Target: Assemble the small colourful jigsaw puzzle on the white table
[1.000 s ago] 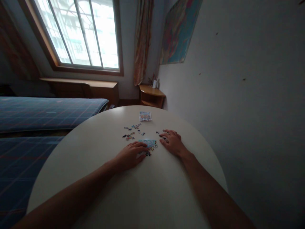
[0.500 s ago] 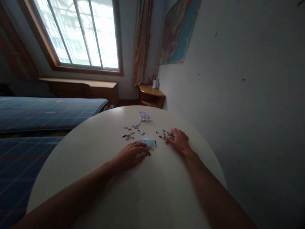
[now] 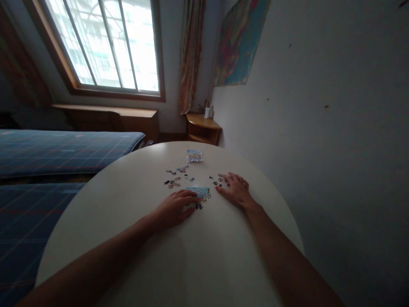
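Note:
A partly joined jigsaw puzzle (image 3: 200,192), light blue along its far edge, lies on the round white table (image 3: 204,256). My left hand (image 3: 175,207) rests at its left side, fingers apart, fingertips on or against its left edge. My right hand (image 3: 235,190) is over the right-hand group of loose puzzle pieces (image 3: 220,178), thumb and fingers spread; its palm and fingers hide part of the group. More loose puzzle pieces (image 3: 172,184) lie scattered beyond my left hand.
A small printed packet (image 3: 194,156) lies toward the table's far side. The white wall (image 3: 319,149) runs close along the right. On the left are beds with blue checked covers (image 3: 64,149). A wooden corner cabinet (image 3: 203,122) stands behind the table.
My right hand has shifted slightly left over the loose pieces, its thumb now nearer the puzzle. My left hand has stayed in place.

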{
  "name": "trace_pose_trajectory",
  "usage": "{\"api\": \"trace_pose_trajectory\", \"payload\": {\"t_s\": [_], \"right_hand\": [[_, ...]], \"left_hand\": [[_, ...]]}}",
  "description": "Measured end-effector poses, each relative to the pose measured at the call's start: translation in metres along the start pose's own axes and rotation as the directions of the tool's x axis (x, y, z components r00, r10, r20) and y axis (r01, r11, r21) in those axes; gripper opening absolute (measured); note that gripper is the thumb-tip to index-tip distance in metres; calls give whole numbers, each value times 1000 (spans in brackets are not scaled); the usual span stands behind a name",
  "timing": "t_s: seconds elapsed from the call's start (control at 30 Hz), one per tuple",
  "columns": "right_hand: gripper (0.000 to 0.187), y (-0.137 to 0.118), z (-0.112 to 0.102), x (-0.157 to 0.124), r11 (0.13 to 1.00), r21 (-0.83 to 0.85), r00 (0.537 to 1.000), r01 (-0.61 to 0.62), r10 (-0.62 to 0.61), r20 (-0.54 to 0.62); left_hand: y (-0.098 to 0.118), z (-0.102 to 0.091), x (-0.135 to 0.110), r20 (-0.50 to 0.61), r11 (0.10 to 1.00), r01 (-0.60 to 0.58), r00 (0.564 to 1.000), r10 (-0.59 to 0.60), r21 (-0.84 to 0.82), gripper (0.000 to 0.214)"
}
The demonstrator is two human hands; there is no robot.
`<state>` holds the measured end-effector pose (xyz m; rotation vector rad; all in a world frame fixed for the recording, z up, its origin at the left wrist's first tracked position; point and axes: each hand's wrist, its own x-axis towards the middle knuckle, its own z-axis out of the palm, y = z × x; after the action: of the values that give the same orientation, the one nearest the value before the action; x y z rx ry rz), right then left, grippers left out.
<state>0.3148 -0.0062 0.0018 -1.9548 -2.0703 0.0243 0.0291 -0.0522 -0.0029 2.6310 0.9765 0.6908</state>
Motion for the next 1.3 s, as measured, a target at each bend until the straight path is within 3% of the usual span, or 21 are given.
{"api": "trace_pose_trajectory", "payload": {"t_s": [0.27, 0.4, 0.5, 0.73, 0.93, 1.3], "right_hand": [[40, -8, -3, -3, 988, 54, 989, 147, -145, -30], [34, -8, -3, -2, 979, 72, 981, 191, -188, -46], [37, -6, -2, 0, 977, 93, 980, 192, -185, -72], [67, 3, 9, 6, 995, 78, 991, 64, -54, -124], [59, 2, 8, 9, 1000, 27, 996, -14, 16, -91], [57, -2, 8, 7, 1000, -29, 1000, 13, -13, -24]], "left_hand": [[3, -1, 1, 1, 1000, 10, 1000, -10, -14, 30], [3, -1, 1, 11, 1000, 20, 1000, -20, -9, 30], [2, -1, 1, 14, 1000, 17, 1000, -17, -9, 30], [3, -3, 1, 19, 1000, 11, 1000, -10, -15, 29], [3, -3, 0, 18, 1000, 16, 1000, -15, -12, 29], [2, -3, 1, 38, 999, 39, 999, -39, -5, 31]]}}
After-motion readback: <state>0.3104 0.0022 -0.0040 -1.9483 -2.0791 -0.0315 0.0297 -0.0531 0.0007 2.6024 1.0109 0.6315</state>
